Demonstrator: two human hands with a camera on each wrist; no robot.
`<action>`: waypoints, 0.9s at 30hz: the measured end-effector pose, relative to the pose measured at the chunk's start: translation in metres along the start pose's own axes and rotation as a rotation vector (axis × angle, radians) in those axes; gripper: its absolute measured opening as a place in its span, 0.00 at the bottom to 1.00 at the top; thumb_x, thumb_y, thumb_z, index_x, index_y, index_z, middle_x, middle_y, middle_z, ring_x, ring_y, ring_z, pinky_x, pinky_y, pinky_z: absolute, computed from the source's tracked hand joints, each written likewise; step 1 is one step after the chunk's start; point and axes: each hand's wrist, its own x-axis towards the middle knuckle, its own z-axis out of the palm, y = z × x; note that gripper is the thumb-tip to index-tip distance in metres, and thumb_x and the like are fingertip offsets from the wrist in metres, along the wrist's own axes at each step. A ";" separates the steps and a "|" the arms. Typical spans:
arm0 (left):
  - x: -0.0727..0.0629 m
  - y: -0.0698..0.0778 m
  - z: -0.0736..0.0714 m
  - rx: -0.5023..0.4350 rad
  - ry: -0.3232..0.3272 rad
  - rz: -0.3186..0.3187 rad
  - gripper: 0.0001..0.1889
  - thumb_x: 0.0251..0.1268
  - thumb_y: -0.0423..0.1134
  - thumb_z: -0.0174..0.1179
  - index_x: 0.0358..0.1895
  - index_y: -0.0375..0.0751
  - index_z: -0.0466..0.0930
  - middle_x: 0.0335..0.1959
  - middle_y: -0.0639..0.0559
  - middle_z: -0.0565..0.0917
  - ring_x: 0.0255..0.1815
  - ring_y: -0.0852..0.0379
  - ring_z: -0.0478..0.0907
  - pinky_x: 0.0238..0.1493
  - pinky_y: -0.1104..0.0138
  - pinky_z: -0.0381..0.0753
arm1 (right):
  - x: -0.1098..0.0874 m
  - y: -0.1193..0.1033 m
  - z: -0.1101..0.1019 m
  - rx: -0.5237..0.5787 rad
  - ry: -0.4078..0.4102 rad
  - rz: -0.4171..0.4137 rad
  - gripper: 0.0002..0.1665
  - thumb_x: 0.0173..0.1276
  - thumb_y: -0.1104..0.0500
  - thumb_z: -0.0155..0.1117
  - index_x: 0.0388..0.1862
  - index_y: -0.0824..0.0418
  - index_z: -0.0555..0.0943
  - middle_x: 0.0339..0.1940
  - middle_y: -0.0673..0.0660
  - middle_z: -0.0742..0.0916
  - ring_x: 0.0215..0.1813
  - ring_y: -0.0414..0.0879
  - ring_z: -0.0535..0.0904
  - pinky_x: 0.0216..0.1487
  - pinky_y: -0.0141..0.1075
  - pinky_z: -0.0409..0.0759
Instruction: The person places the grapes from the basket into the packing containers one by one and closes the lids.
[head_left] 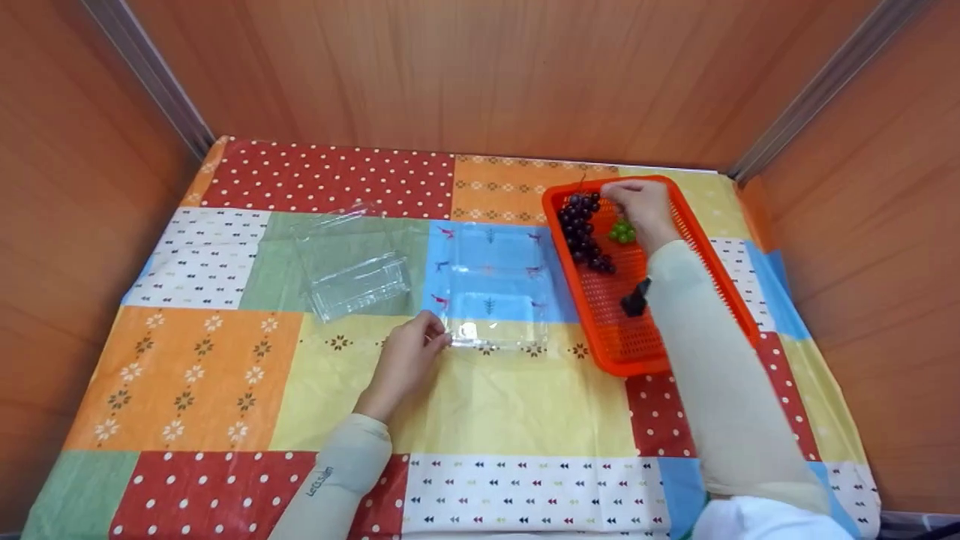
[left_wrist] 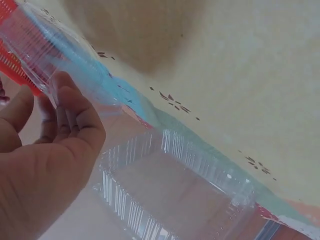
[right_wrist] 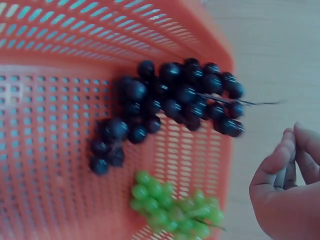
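Left sleeve [head_left: 341,457]: dark lettering runs along it; you can read "slim", but the first part is unsure.
Far-left container [head_left: 360,289]: clear plastic, at 11 o'clock from your left hand [head_left: 409,352]; no label can be made out.
Middle container [head_left: 495,331]: clear plastic, opened out; your left thumb and fingers pinch its 7-o'clock corner.
Dark purple grapes [head_left: 577,225]: inside the orange basket [head_left: 630,367], along its 9-o'clock wall, long axis running 11 to 5.
Green grapes [head_left: 622,232]: at 3 o'clock from the dark bunch.
Right hand [head_left: 643,210]: your nearer hand to the grapes; fingertips pressed together, nothing seen between them; the dark bunch lies at 7 o'clock, its stem tip near, at 10.
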 end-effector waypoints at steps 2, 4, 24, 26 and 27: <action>0.001 -0.004 -0.002 -0.025 0.010 -0.031 0.06 0.67 0.36 0.66 0.41 0.44 0.77 0.31 0.54 0.82 0.33 0.56 0.77 0.38 0.63 0.77 | 0.008 0.008 0.015 -0.026 -0.016 -0.007 0.17 0.66 0.54 0.71 0.51 0.59 0.88 0.40 0.52 0.85 0.43 0.47 0.76 0.47 0.36 0.75; 0.001 -0.006 -0.003 -0.050 0.002 -0.059 0.09 0.66 0.35 0.66 0.44 0.44 0.76 0.30 0.54 0.81 0.31 0.56 0.76 0.37 0.63 0.76 | 0.013 0.017 0.026 -0.027 -0.019 0.012 0.17 0.67 0.54 0.70 0.52 0.58 0.87 0.47 0.54 0.85 0.51 0.50 0.74 0.56 0.39 0.73; 0.012 -0.001 -0.002 -0.072 -0.093 -0.056 0.28 0.67 0.33 0.65 0.70 0.35 0.71 0.29 0.51 0.79 0.29 0.57 0.73 0.32 0.67 0.75 | 0.034 0.023 0.036 -0.097 0.137 0.118 0.16 0.68 0.51 0.68 0.47 0.60 0.81 0.40 0.50 0.79 0.45 0.45 0.72 0.50 0.35 0.74; 0.011 -0.003 -0.003 -0.080 -0.097 -0.060 0.27 0.68 0.34 0.64 0.69 0.35 0.72 0.29 0.51 0.80 0.27 0.57 0.72 0.30 0.67 0.74 | 0.032 0.022 0.036 -0.010 0.128 0.164 0.19 0.67 0.54 0.70 0.53 0.59 0.78 0.46 0.49 0.78 0.48 0.45 0.70 0.57 0.36 0.73; 0.011 -0.004 -0.003 -0.076 -0.097 -0.059 0.26 0.68 0.35 0.63 0.69 0.35 0.72 0.29 0.52 0.80 0.27 0.58 0.72 0.30 0.67 0.74 | 0.030 0.021 0.035 0.032 0.124 0.194 0.20 0.65 0.55 0.72 0.53 0.58 0.77 0.44 0.49 0.77 0.46 0.44 0.70 0.55 0.35 0.73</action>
